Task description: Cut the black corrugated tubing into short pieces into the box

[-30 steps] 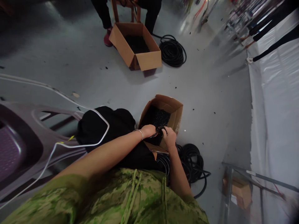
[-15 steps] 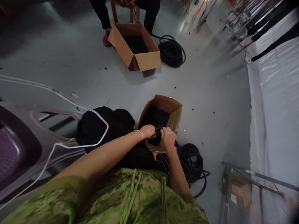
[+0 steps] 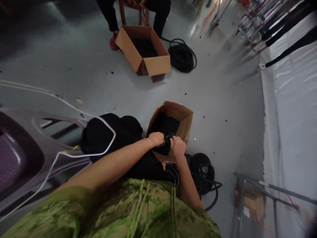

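Note:
My left hand (image 3: 157,138), with a thin bracelet at the wrist, is closed around a dark, slim tool (image 3: 167,138) that looks like scissors. My right hand (image 3: 178,146) faces it, fingers pinched on what looks like the end of black tubing; that part is mostly hidden by the fingers. Both hands are held close together over an open cardboard box (image 3: 186,123). Inside lie many small black pieces (image 3: 170,125). Loops of black tubing (image 3: 201,168) rest on the floor beside my right forearm.
Across the floor, a seated person (image 3: 160,16) has another cardboard box (image 3: 157,64) with black contents, and a black tubing coil (image 3: 182,56) beside it. A purple plastic chair (image 3: 15,155) and white cable (image 3: 81,154) are on the left. A metal frame (image 3: 242,198) stands lower right.
The dark tool between my hands has shifted slightly, and my right hand has dropped a little toward me. The boxes and coils stay in place.

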The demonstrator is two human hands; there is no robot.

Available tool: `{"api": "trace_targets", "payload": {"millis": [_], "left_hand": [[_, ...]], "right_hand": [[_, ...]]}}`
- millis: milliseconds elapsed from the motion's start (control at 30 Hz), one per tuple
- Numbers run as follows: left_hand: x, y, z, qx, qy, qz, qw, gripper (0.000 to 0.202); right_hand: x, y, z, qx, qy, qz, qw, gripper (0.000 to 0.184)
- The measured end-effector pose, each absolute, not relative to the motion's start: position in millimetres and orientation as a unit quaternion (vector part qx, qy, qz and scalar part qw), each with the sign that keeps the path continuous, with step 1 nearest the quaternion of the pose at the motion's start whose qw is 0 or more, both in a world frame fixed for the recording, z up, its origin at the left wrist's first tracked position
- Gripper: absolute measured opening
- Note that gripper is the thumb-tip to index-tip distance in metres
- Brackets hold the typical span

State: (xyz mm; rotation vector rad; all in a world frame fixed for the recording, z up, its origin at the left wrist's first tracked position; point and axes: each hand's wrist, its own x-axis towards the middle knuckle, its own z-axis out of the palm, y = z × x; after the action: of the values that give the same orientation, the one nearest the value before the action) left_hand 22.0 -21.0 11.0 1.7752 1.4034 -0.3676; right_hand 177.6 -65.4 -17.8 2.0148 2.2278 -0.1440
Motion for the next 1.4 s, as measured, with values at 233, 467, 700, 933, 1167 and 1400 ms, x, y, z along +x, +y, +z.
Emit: {"api": "trace_targets", "payload": {"millis": [233, 467, 700, 933, 1167, 1400], "left_hand": [[23, -22, 12, 0.727, 0.525, -0.166, 0.411, 0.033], [24, -24, 15, 0.720, 0.534, -0.159, 0.414, 0.026], [17, -14, 7, 0.598, 0.577, -0.092, 0.548, 0.020], [22, -14, 0, 0.493, 0.559, 0.049, 0.665, 0.027], [23, -18, 2, 0.505, 0.517, 0.118, 0.681, 0.032], [23, -19, -1, 0.502, 0.539, 0.093, 0.670, 0.024]], "right_hand": [[176, -68, -18, 0.652, 0.755, -0.046, 0.048, 0.024], [172, -70, -20, 0.651, 0.756, -0.042, 0.048, 0.022], [169, -75, -26, 0.665, 0.737, -0.117, -0.019, 0.026], [193, -72, -27, 0.656, 0.655, -0.301, -0.224, 0.030], [188, -77, -20, 0.667, 0.597, -0.364, -0.256, 0.029], [182, -82, -18, 0.650, 0.604, -0.373, -0.270, 0.030]]}}
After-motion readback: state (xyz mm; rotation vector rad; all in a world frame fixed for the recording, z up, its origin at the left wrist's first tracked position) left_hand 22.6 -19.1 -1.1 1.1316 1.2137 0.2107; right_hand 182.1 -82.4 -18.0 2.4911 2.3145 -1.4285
